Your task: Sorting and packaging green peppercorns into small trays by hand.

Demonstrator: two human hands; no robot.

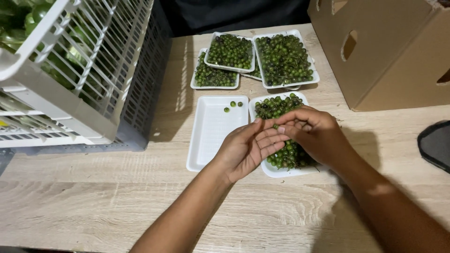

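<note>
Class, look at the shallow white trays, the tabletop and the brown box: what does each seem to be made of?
White trays: probably foam, matte, with soft rounded rims. Tabletop: pale wood or wood-look laminate, with grain streaks. Brown box: cardboard, dull brown with cut handle holes.

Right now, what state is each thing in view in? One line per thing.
Left hand: palm up, open, over the full tray.
Right hand: fingers pinching a small green berry.
Near right tray: heaped with green berries.
Near left tray: almost bare, three berries near its far edge.
Three far trays: full, overlapping.
White crate: tilted, holding greens.
Cardboard box: upright; whether shut cannot be told.
</note>
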